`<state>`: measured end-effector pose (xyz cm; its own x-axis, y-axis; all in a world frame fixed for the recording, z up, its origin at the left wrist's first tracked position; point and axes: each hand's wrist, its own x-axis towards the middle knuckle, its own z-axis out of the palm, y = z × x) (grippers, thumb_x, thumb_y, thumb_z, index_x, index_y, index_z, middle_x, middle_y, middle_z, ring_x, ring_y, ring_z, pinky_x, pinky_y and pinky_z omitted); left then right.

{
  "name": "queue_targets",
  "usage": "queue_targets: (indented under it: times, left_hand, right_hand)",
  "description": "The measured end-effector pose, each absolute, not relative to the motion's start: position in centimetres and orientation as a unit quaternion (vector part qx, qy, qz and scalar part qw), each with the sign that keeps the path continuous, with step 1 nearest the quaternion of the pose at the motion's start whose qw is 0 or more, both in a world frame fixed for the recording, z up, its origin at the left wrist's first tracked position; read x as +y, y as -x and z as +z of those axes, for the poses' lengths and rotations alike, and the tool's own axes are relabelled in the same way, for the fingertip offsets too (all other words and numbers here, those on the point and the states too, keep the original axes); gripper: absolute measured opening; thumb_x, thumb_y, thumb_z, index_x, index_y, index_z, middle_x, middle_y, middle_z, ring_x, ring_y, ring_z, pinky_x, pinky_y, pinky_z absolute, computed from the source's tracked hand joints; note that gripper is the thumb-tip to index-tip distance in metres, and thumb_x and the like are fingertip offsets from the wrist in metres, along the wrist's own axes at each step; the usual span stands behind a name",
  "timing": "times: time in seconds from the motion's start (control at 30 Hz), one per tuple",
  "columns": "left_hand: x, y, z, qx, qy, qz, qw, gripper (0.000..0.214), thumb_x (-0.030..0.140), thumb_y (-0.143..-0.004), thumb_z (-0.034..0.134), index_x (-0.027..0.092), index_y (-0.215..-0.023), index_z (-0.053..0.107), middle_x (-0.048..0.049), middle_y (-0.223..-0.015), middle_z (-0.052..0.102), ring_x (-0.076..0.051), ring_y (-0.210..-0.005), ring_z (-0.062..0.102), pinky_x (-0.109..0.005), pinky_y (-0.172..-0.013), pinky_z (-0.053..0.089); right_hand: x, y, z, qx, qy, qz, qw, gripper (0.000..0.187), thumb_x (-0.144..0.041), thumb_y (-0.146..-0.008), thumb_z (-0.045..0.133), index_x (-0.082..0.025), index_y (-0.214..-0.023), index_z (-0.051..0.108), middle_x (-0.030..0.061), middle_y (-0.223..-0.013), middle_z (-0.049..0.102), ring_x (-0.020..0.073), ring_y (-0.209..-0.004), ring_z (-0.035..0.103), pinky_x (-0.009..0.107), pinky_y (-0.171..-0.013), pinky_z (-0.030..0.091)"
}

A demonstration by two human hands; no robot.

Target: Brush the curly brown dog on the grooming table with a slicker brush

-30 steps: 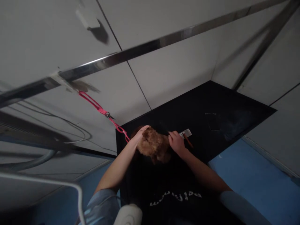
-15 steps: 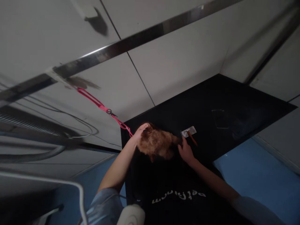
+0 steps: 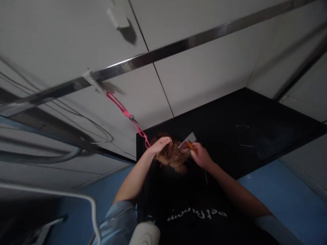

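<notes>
A small dog with curly brown fur (image 3: 172,160) is on the black table (image 3: 217,122), close to my body. My left hand (image 3: 161,144) is closed on the dog's fur at its upper left side; the fingertips are partly hidden. In my right hand (image 3: 202,157) is a slicker brush (image 3: 191,137) with an orange-brown handle and a flat pale head. The brush is held over the dog's right side, at the fur or just above it; I cannot tell which. A pink grooming loop (image 3: 126,113) runs from the overhead bar down to the dog.
A metal bar (image 3: 173,47) crosses above the table, before white wall panels. On the left hang a grey hose (image 3: 51,159) and thin cables. A white rounded device (image 3: 145,234) is low in front of me. A thin wire-like outline (image 3: 244,136) shows on the table's right part.
My right hand has picked up the slicker brush from the table and brought it left to the dog. My left hand stays at the dog. The view has shifted slightly.
</notes>
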<state>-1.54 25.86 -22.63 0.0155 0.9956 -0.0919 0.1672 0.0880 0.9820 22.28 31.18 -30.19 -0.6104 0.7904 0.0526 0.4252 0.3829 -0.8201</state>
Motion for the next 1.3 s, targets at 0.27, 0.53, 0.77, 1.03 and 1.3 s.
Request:
queue_targets:
  times: [0.27,0.53,0.77,1.03,1.3]
  left_hand:
    - [26.7,1.7,-20.7,0.558,-0.547,0.437,0.445,0.057,0.070,-0.068,0.059,0.013,-0.061,0.058,-0.0016,-0.055,0.055,-0.011,-0.051,0.048,-0.024,-0.052,0.038]
    - [27.2,2.4,-19.8,0.557,-0.554,0.437,0.437,0.056,0.069,-0.071,0.057,0.014,-0.062,0.055,-0.0011,-0.057,0.056,-0.010,-0.051,0.047,-0.023,-0.052,0.038]
    - [28.4,3.4,-19.6,0.548,-0.571,0.445,0.419,0.055,0.068,-0.070,0.059,0.013,-0.064,0.057,-0.0006,-0.058,0.056,-0.010,-0.052,0.047,-0.024,-0.054,0.038]
    - [28.8,3.3,-19.3,0.555,-0.534,0.489,0.410,0.050,0.064,-0.069,0.064,0.015,-0.061,0.058,-0.0031,-0.058,0.056,-0.012,-0.055,0.044,-0.026,-0.056,0.037]
    - [28.9,1.9,-18.4,0.596,-0.498,0.490,0.395,0.037,0.046,-0.078,0.064,0.018,-0.054,0.058,-0.0024,-0.054,0.056,-0.014,-0.053,0.045,-0.028,-0.055,0.036]
  right_hand:
    - [23.4,-19.7,-30.1,-0.763,0.310,0.533,0.195,0.020,-0.023,-0.085,0.049,-0.018,-0.104,0.054,0.0055,-0.087,0.068,0.0177,-0.076,0.065,0.026,-0.070,0.045]
    - [25.1,-18.0,-29.9,-0.645,0.320,0.688,0.097,0.012,-0.026,-0.081,0.053,-0.016,-0.075,0.055,-0.0018,-0.060,0.060,0.0083,-0.045,0.050,0.019,-0.045,0.039]
    - [27.2,-19.2,-30.8,-0.613,0.354,0.694,0.134,0.014,-0.027,-0.077,0.062,-0.015,-0.071,0.058,-0.0007,-0.065,0.065,0.0086,-0.055,0.057,0.017,-0.050,0.040]
    - [25.8,-20.9,-33.2,-0.556,0.382,0.730,0.109,0.015,-0.029,-0.081,0.060,-0.015,-0.076,0.058,0.0007,-0.069,0.067,0.0080,-0.054,0.058,0.016,-0.047,0.040]
    - [24.4,-22.3,-35.4,-0.547,0.411,0.729,0.009,0.016,-0.024,-0.082,0.059,-0.014,-0.069,0.058,0.0015,-0.061,0.065,0.0092,-0.045,0.056,0.019,-0.044,0.040]
